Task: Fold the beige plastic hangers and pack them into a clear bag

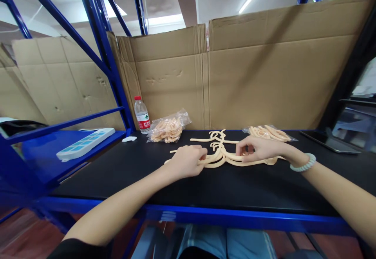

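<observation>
Several cream-coloured clothes hangers [217, 165] lie close together on the black tabletop, their curled hooks pointing away from me. My left hand [189, 160] is closed around the left arm of one hanger, the fingers curled and partly hiding it. On the other side, my right hand [254, 148] pinches the right arm of a hanger between thumb and fingers. Just behind them lies another hanger [202, 140], apart from the ones I hold. I cannot tell whether each hand has one hanger or more.
At the back stand a water bottle [142, 116] with a red cap and a clear bag [169, 128] of beige pieces. A second bag [268, 133] and a dark tablet-like device [329, 141] lie to the right. Cardboard [264, 67] walls the back; a white tray [86, 143] sits left.
</observation>
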{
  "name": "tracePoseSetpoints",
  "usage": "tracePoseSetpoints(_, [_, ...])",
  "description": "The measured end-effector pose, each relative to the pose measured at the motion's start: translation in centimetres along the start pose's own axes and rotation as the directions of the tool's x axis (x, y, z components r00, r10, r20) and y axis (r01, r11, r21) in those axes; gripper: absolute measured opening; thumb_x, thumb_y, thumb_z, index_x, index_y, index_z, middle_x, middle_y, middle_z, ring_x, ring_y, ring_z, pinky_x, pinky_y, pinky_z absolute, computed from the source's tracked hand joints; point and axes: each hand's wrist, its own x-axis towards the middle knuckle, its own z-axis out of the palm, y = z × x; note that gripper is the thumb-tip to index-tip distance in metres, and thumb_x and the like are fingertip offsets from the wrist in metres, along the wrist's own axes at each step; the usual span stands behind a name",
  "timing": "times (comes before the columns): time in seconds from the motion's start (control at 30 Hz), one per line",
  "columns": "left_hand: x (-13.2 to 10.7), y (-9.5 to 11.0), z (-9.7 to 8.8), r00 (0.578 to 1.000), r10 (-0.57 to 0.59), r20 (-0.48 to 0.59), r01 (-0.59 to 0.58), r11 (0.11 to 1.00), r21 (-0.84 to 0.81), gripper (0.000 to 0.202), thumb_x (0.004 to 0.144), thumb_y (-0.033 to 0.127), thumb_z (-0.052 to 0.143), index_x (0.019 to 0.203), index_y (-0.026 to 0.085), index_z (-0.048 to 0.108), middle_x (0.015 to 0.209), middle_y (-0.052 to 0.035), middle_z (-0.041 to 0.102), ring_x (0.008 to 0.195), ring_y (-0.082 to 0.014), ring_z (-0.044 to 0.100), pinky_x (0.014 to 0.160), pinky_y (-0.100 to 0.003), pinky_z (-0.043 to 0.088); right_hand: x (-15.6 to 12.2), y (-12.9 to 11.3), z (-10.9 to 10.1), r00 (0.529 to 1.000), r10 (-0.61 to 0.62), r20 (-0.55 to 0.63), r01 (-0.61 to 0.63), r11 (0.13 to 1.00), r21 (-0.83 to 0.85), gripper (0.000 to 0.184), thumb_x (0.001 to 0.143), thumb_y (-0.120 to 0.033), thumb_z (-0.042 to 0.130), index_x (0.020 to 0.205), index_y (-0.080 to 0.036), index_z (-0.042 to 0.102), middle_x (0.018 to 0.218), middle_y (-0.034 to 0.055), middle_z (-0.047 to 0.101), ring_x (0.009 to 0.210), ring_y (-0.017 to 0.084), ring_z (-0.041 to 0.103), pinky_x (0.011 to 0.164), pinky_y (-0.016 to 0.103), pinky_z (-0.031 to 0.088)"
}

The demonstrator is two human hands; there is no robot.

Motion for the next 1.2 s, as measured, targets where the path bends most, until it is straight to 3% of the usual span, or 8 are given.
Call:
tracePoseSetpoints(0.17, [0.1, 0.3, 0.0, 0.985, 0.038, 0.166, -0.032, 0.999, -0.037, 0.005, 0.074, 0.025, 0.060, 0.077, 0.021, 0.060, 0.084, -0.0009, 0.063, 0.071, -0.0169, 0.060, 0.056, -0.025, 0.036, 0.3, 0.6, 0.8, 0.989, 0.039, 0.143, -0.026, 0.995, -0.096, 0.017, 0.066, -0.026, 0.068, 0.079, -0.016, 0.068, 0.071, 0.0002, 0.061, 0.064, 0.013, 0.054, 0.058, 0.023, 0.040])
tracePoseSetpoints(0.37, [0.6, -0.5, 0.5, 0.985, -0.007, 0.173, 0.010, 1.000, -0.015, 0.013, 0.073, 0.031, 0.066, 0.081, 0.022, 0.061, 0.084, -0.0002, 0.064, 0.076, -0.0180, 0.060, 0.056, -0.024, 0.037, 0.5, 1.2, 1.1, 0.990, 0.064, 0.122, -0.053, 0.994, -0.092, 0.020, 0.064, -0.030, 0.073, 0.075, -0.016, 0.063, 0.062, -0.0033, 0.056, 0.058, 0.011, 0.051, 0.052, 0.021, 0.035])
tracePoseSetpoints(0.53, [0.5, -0.9, 0.8, 0.995, 0.019, 0.100, -0.016, 0.999, -0.035, 0.019, 0.070, 0.030, 0.068, 0.085, 0.023, 0.060, 0.086, -0.0005, 0.063, 0.074, -0.0182, 0.060, 0.058, -0.024, 0.038, 0.5, 2.2, 0.1, 0.996, 0.054, -0.074, -0.061, 0.993, -0.097, 0.016, 0.075, -0.033, 0.063, 0.074, -0.016, 0.063, 0.065, -0.0005, 0.059, 0.059, 0.012, 0.051, 0.052, 0.021, 0.036])
tracePoseSetpoints(0.63, [0.5, -0.9, 0.7, 0.996, 0.036, 0.087, -0.031, 0.998, -0.058, 0.023, 0.068, 0.030, 0.071, 0.087, 0.023, 0.060, 0.086, -0.0004, 0.063, 0.075, -0.0187, 0.060, 0.057, -0.024, 0.038, 1.8, 3.4, -0.7, 0.958, 0.079, -0.275, -0.124, 0.981, -0.150, 0.013, 0.080, -0.025, 0.055, 0.079, -0.016, 0.064, 0.066, 0.0009, 0.061, 0.059, 0.012, 0.053, 0.053, 0.022, 0.038])
tracePoseSetpoints(0.7, [0.5, -0.8, 0.6, 0.996, 0.037, 0.081, -0.031, 0.997, -0.075, 0.025, 0.067, 0.030, 0.072, 0.088, 0.023, 0.060, 0.085, -0.0002, 0.063, 0.074, -0.0185, 0.060, 0.057, -0.024, 0.038, 3.6, 4.3, -1.0, 0.943, 0.068, -0.325, -0.141, 0.969, -0.205, 0.016, 0.081, -0.019, 0.051, 0.086, -0.015, 0.065, 0.072, 0.0027, 0.064, 0.062, 0.013, 0.056, 0.058, 0.023, 0.041])
tracePoseSetpoints(0.93, [0.4, -0.7, 0.4, 0.995, 0.066, 0.079, -0.059, 0.994, -0.093, 0.024, 0.067, 0.027, 0.072, 0.087, 0.023, 0.060, 0.085, 0.0007, 0.063, 0.075, -0.0172, 0.060, 0.058, -0.024, 0.037, 10.2, 6.8, -0.3, 0.978, 0.034, -0.205, -0.151, 0.793, -0.590, 0.027, 0.086, -0.016, 0.050, 0.107, -0.016, 0.066, 0.103, 0.0120, 0.065, 0.092, 0.022, 0.061, 0.073, 0.027, 0.042])
tracePoseSetpoints(1.07, [0.4, -0.6, 0.4, 0.996, 0.074, 0.052, -0.067, 0.989, -0.136, 0.022, 0.069, 0.028, 0.070, 0.088, 0.023, 0.060, 0.085, 0.0012, 0.063, 0.076, -0.0164, 0.060, 0.061, -0.023, 0.038, 11.1, 7.1, 0.3, 0.985, 0.030, -0.173, -0.134, 0.764, -0.631, 0.023, 0.089, -0.021, 0.049, 0.097, -0.014, 0.069, 0.099, 0.0130, 0.064, 0.087, 0.022, 0.063, 0.070, 0.027, 0.042])
tracePoseSetpoints(1.2, [0.6, -0.7, 0.7, 0.998, 0.019, -0.061, -0.028, 0.987, -0.158, 0.016, 0.074, 0.030, 0.063, 0.089, 0.023, 0.060, 0.085, 0.0010, 0.063, 0.079, -0.0168, 0.059, 0.062, -0.024, 0.039, 10.5, 6.8, 0.6, 0.987, 0.003, -0.160, -0.111, 0.733, -0.671, 0.023, 0.089, -0.019, 0.047, 0.092, -0.015, 0.069, 0.096, 0.0116, 0.066, 0.088, 0.021, 0.063, 0.072, 0.026, 0.041])
